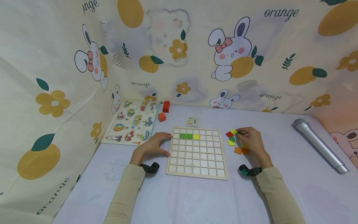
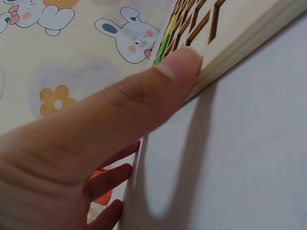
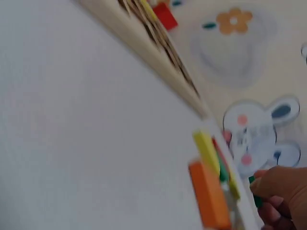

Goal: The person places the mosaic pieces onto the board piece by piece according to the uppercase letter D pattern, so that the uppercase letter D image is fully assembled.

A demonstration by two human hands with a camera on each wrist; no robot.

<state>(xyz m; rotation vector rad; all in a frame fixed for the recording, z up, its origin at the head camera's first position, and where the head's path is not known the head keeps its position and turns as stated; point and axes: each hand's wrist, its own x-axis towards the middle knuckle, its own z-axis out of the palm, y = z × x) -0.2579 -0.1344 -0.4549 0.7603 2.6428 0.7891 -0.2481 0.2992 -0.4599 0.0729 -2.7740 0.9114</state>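
Note:
A wooden grid board (image 1: 197, 177) lies flat on the table, with two green tiles (image 1: 186, 136) and one yellow tile (image 1: 196, 137) side by side in its second row. My left hand (image 1: 152, 144) is at the board's left edge, fingers spread and thumb (image 2: 182, 67) resting against the side. On the right, my right hand (image 1: 250, 141) pinches a small green tile (image 3: 255, 191) between thumb and fingers. Below and beside that hand lie loose pieces: a red tile (image 1: 229, 134), a yellow tile (image 1: 231, 142), an orange tile (image 1: 238, 150) and several others, partly hidden by the hand.
Just behind the board lies a small printed grid card (image 1: 193, 121). A picture puzzle board (image 1: 131, 121) sits at the back left, next to a red block (image 1: 166, 106) and an orange-red block (image 1: 162, 117). A silver microphone (image 1: 320, 145) lies at the far right.

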